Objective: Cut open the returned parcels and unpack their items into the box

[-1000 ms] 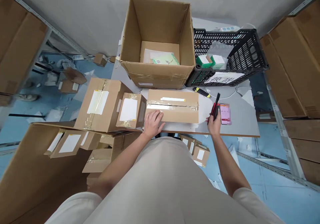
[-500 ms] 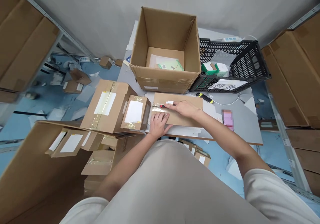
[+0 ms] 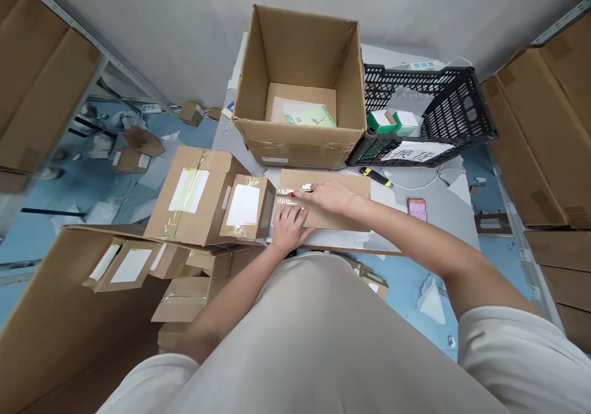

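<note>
On the table in front of me lies a flat brown cardboard box (image 3: 344,184) with clear tape along its left part. My left hand (image 3: 289,226) rests on the box's near left corner, fingers laid down and thumb apart, holding nothing. A slim red-and-black utility knife (image 3: 290,194) is in my right hand (image 3: 333,197), its index finger stretched along it. The red end lies at the taped seam; the blade is too small to make out, and the hand hides most of the handle.
A big open carton (image 3: 300,137) stands behind, with a green-and-white packet (image 3: 314,115) inside. To its right is a black crate (image 3: 478,103) with small boxes. A yellow-and-black cutter (image 3: 376,176) lies near it. Taped cartons (image 3: 217,168) stand left, above a large open box (image 3: 41,315).
My right hand has slid a little to the left along the seam with the utility knife. My left hand stays on the box corner. The view has shifted slightly.
</note>
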The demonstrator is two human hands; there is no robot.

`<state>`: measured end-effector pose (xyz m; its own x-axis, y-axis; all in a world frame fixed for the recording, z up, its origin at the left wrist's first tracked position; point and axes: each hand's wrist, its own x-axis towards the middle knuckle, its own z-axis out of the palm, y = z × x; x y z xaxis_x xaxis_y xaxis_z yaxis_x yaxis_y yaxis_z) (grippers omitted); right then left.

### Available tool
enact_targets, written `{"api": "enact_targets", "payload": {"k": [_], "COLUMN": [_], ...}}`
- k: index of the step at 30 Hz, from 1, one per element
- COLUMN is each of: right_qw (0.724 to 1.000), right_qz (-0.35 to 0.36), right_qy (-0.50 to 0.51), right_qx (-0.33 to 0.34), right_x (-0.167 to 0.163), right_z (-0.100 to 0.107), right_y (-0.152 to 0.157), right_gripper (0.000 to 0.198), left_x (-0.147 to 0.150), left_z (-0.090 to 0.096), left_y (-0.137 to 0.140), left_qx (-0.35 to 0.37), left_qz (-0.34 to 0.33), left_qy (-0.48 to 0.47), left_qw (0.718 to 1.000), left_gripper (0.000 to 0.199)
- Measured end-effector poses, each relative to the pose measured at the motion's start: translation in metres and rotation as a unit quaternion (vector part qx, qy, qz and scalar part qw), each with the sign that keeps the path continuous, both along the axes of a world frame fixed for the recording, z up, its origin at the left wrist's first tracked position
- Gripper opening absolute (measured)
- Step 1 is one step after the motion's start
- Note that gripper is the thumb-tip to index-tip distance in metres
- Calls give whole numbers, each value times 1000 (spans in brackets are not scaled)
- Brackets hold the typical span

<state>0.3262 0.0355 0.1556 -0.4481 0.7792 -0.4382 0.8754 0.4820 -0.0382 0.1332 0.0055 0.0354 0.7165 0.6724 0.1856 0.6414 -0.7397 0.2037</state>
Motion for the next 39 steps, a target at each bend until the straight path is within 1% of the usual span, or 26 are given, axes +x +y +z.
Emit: {"api": "enact_targets", "payload": {"k": [4,6,8,11,13,14,17,19,20,21,22,23,25,26,27,28,30,33,36,39], "right_qw": [1000,999,999,996,987,984,981,973,962,943,913,873,779,740,709,685,651,618,602,592], "right_qz": [2,-4,-15,-66,-126,-145,-183,-226,-263,-311,-368,-428,-527,-554,-568,-576,-583,-593,-597,-606], "right_qy": [-13,-28,-39,-62,-102,-105,-68,-4,42,97,158,221,335,379,416,445,484,516,530,532], "right_qx": [-17,-20,-18,-11,-9,-14,17,45,57,66,74,72,53,43,35,32,26,10,-1,10], "right_x": [9,22,44,93,131,148,187,200,202,202,199,194,178,169,161,153,140,131,130,132], "right_z": [-4,-8,-9,-4,2,5,11,8,4,-2,-10,-20,-42,-54,-64,-73,-87,-97,-101,-103], "right_y": [-3,-11,-26,-61,-89,-104,-145,-169,-179,-189,-197,-204,-210,-211,-210,-208,-204,-201,-203,-205], "right_gripper": [56,55,56,59,64,67,73,68,63,58,55,54,59,63,66,68,71,72,74,76], "left_x": [0,0,0,1,1,2,3,3,4,4,4,5,7,9,10,12,15,18,19,19], "left_z": [-3,-3,-3,-2,-1,-1,1,4,6,8,10,12,17,19,20,21,23,23,22,23], "left_y": [0,0,-1,-1,-1,-1,-2,-2,-2,-1,0,2,8,12,16,21,28,31,29,27], "left_qx": [9,13,12,2,-6,-10,-23,-29,-32,-34,-34,-32,-24,-21,-19,-20,-26,-35,-42,-51], "left_qz": [-1,0,4,7,12,14,23,24,24,23,22,22,19,17,17,18,28,44,54,61], "left_qy": [6,6,9,16,19,19,16,18,20,23,26,29,34,38,44,52,74,102,117,127], "left_qw": [1000,1000,1000,1000,1000,1000,999,999,999,999,999,999,999,999,999,998,997,993,991,989], "left_gripper": [57,57,57,57,57,56,56,57,58,60,63,67,80,89,97,105,114,117,117,119]}}
